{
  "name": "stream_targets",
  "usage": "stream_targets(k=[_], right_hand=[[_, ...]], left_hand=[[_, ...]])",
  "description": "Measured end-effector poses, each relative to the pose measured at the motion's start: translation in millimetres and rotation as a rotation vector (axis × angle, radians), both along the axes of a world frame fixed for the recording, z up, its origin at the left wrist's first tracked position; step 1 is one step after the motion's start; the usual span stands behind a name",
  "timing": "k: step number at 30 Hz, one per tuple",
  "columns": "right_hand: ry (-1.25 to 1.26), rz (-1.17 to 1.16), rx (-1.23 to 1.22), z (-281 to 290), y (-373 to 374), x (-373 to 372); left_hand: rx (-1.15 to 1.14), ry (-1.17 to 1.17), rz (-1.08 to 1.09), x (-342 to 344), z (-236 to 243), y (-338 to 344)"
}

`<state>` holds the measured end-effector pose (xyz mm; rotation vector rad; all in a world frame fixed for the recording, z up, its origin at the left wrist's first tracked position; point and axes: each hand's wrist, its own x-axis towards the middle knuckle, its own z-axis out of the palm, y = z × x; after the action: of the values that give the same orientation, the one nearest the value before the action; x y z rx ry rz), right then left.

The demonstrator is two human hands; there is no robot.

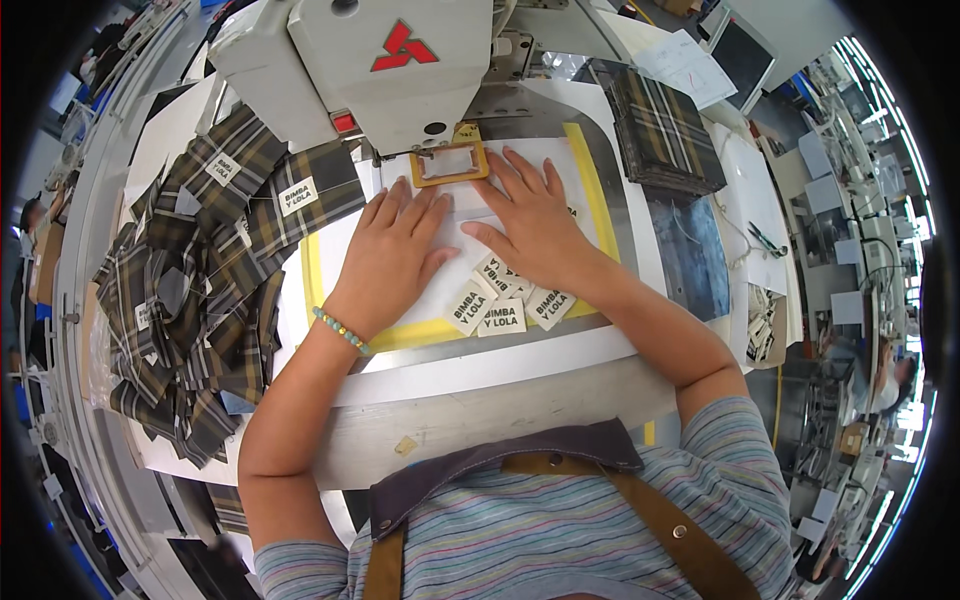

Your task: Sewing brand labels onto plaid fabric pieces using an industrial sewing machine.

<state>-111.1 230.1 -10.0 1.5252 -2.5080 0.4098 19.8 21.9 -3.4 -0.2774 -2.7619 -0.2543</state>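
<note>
My left hand [392, 255] lies flat with its fingers stretched out, the tips near the left lower corner of a small yellow clamp frame [448, 181] under the sewing machine head [395, 75]. At the frame's right side rests my right hand [535, 215], fingers spread and thumb pointing left toward the other hand. Both palms are over the white work plate [385, 308] edged with yellow tape. Several white fabric labels with dark print [502, 317] lie loose below my right hand, one partly covered by it. What sits inside the frame is hard to make out.
A heap of plaid fabric pieces [215, 290], some bearing white labels, covers the left side. At the back right stands a neat stack of plaid pieces [665, 130]. Small scissors [768, 240] and a box of labels [765, 325] are farther right.
</note>
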Motion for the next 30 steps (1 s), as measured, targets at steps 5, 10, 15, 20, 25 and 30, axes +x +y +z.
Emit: stream_targets(k=[5,10,15,20,25,30], right_hand=[[-0.012,-0.027,0.037,-0.7,0.7,-0.5],[-0.002,-0.001,-0.009,-1.5,1.6,-1.9],[0.004,0.011,-0.008,-1.8,2.6,-2.2],[0.013,-0.003,-0.018,-1.4,2.9,-2.0],[-0.039,-0.015,0.023,3.0,4.0,0.5],[0.015,0.053,0.008,23.2,13.7,-7.9]], left_hand=[[0.001,-0.006,0.031,-1.0,-5.3,4.7],[0.04,-0.033,0.05,-6.1,-10.0,4.8],[0.042,-0.05,0.035,-9.4,-11.1,3.8],[0.029,-0.069,0.029,-11.2,-10.3,4.0],[0.046,-0.068,0.042,-12.2,-10.0,3.4],[0.061,-0.102,0.026,-10.2,-6.9,3.5]])
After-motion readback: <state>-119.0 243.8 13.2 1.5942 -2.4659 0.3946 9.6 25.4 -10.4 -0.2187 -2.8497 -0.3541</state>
